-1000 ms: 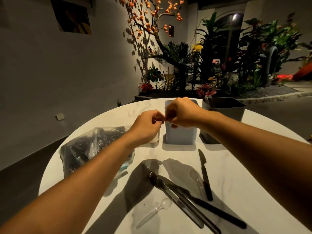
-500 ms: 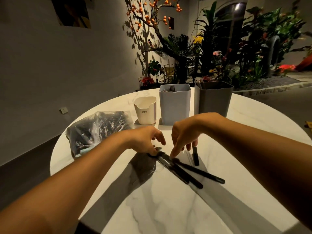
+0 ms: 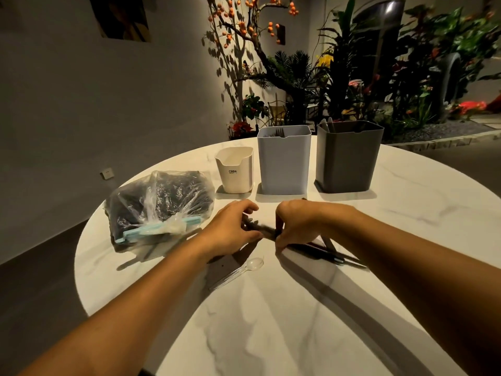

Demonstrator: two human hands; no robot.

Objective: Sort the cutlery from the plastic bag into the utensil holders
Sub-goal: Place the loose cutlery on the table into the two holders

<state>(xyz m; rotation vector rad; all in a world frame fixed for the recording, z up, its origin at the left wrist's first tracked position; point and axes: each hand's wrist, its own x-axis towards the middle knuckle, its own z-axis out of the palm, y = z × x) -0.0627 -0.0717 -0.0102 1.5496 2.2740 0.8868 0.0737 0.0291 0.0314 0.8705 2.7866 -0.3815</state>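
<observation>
While the left hand [image 3: 233, 230] and right hand [image 3: 295, 226] both pinch one dark cutlery bundle [image 3: 261, 229] low over the bench [image 3: 271, 321], before the blue-grey holder [image 3: 284, 161], loose pieces may slip out, or sweep the clear spoon [image 3: 245, 267] aside.

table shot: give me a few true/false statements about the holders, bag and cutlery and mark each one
1. Three utensil holders stand in a row: a white holder, a light grey holder and a dark grey holder. True.
2. The plastic bag lies right of the holders. False: it lies to their left, closed with a blue clip.
3. The clear spoon lies on the table. True.
4. Both hands are empty. False: the left hand and right hand grip dark cutlery.
</observation>
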